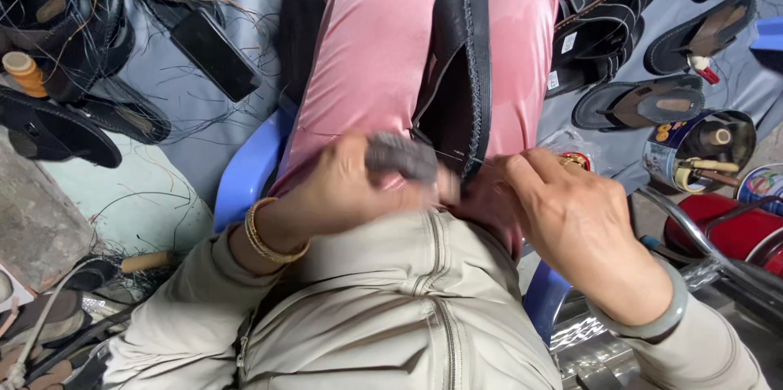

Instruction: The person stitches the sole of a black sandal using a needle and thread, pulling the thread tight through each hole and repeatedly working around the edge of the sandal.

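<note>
the black sandal sole stands on edge between pink-clad knees at frame centre, reaching up from the hands. the left hand is closed round a grey-handled tool at its lower edge; the right hand pinches thread just beside it.

Tight quarters at my lap, clutter on both sides

My left hand and right hand crowd the black sole wedged upright between my pink knees. To my right, stacked sandals, a tin of tools and a metal bar hem me in; leftward, loose threads and shoes cover the floor.
</note>
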